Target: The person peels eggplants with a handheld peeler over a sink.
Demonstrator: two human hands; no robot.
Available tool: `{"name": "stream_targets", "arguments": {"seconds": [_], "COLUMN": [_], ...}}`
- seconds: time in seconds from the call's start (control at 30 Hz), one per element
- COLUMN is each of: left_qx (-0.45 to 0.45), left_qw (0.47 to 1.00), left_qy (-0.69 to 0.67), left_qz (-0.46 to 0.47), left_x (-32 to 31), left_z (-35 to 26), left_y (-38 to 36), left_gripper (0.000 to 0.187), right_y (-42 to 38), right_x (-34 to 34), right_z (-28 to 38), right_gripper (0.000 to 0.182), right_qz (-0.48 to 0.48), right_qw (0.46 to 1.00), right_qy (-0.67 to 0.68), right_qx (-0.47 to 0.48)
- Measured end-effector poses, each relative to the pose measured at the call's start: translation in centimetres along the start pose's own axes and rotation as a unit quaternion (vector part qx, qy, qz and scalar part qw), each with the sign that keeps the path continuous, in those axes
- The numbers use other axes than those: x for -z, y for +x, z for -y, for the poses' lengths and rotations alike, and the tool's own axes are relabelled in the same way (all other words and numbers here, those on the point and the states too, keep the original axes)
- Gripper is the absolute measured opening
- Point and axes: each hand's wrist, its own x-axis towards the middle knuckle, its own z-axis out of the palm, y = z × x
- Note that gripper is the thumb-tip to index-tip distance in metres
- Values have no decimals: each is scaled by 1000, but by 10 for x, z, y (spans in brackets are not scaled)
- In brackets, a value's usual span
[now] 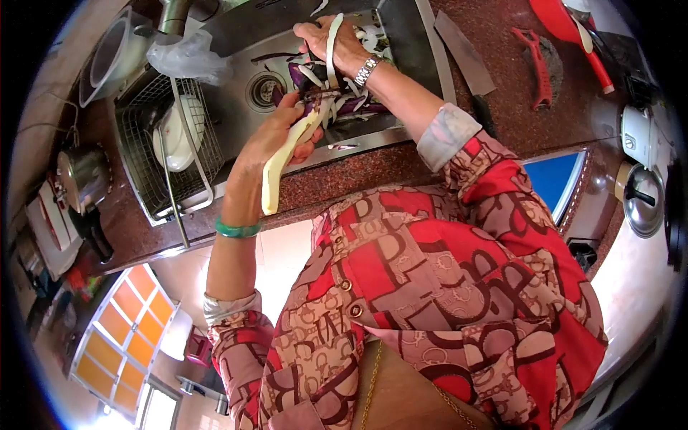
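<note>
Over the sink [439,57], your left hand [266,136] has its fingers closed around the eggplant [282,159], its long axis slanting away from you toward your right hand [348,54], whose grip I can't make out.

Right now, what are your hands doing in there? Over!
Left hand gripping long pale vegetable. Right hand over sink, pale strip across it. Purple and white peelings cluttering the space below.

Kitchenware on the speckled counter [516,125]
A wire rack [130,118] holds a white dish [188,136], a clear plastic bag [192,59] by its edge; opposite, a cleaver [466,56] lies near a red tool [539,75].
</note>
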Motion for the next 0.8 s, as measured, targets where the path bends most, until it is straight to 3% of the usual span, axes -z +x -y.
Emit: {"name": "stream_targets", "arguments": {"seconds": [0.03, 0.07, 0.13, 0.17, 0.2, 0.27, 0.3, 0.33, 0.4, 0.43, 0.47, 0.53, 0.6, 0.7, 0.77, 0.8], "left_qx": [0, 14, 29, 50, 71, 92, 102, 111, 97, 83, 83, 67, 66, 59, 39, 48], "left_qw": [1000, 999, 997, 996, 994, 994, 994, 993, 989, 982, 982, 978, 980, 984, 995, 993], "left_qy": [0, 29, 57, 48, 40, 23, -4, -31, -84, -137, -136, -174, -156, -124, 22, 99], "left_qz": [0, 16, 32, 50, 67, 55, 46, 39, 71, 100, 101, 98, 105, 112, 93, 36], "left_x": [2, 3, 4, 3, 3, -2, -2, -2, 6, 9, 10, 9, 5, 4, 6, -6], "left_z": [-1, -2, 0, 3, 7, 14, 17, 18, 21, 21, 22, 21, 20, 19, 17, 17], "left_y": [-1, -2, -3, -7, -11, -17, -17, -17, -10, -7, -5, -3, -3, -7, -9, -13], "left_gripper": [32, 32, 33, 35, 37, 39, 39, 39, 37, 36, 36, 33, 33, 33, 36, 42], "right_y": [0, 0, -6, 5, 13, 19, 22, 21, 17, 7, 0, -13, -18, -10, -1, 2], "right_x": [0, 0, -1, 2, 12, 22, 30, 38, 37, 36, 36, 26, 16, 18, 19, 20], "right_z": [-2, -3, 12, 0, -10, 13, 19, 25, 26, 23, 22, 20, 18, 17, 20, 17], "right_gripper": [32, 32, 36, 35, 32, 24, 23, 21, 21, 30, 29, 28, 30, 29, 29, 30], "right_qz": [-11, -10, -16, -53, -28, -120, -88, -94, -58, -78, -24, -3, 20, 32, 16, -43], "right_qw": [988, 988, 999, 998, 998, 990, 977, 979, 964, 981, 968, 965, 975, 972, 974, 978], "right_qy": [-129, -129, -28, -12, -36, 42, 165, 130, 220, 161, 207, 213, 185, 168, 117, 142], "right_qx": [89, 88, -27, -21, -33, -66, -102, -130, -138, -77, -141, -149, -124, -163, -191, -150]}}
